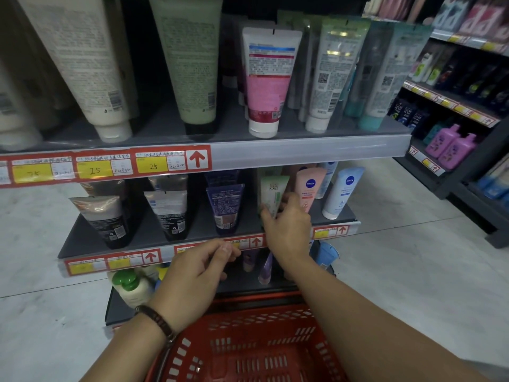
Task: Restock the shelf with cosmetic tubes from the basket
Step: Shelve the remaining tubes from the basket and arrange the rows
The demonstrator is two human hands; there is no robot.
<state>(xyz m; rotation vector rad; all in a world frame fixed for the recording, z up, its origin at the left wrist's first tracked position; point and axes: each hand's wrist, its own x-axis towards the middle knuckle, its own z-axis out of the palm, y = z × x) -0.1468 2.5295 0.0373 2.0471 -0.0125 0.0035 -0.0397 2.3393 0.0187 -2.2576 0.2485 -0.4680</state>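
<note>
Right hand (287, 230) is closed around the lower end of a pale green tube (271, 195), fingers wrapped on its cap end. The tube stands upright, cap down, on the middle shelf (143, 238), between a dark blue tube (224, 208) to the left and a pink tube (308, 188) to the right, with a light blue tube (340, 191) further right.

Left hand (192, 279) is loosely curled, holding nothing, its fingertips near the price strip (110, 263) on that shelf's front edge. A dark beaded bracelet (157, 321) sits on the left wrist.

Red basket (248, 348) lies below both forearms; the part of its interior in view shows no tubes.

Upper shelf (303, 153) carries larger tubes standing cap down, among them a pink and white tube (265, 84). A green-capped bottle (130, 288) stands on the lowest shelf.
</note>
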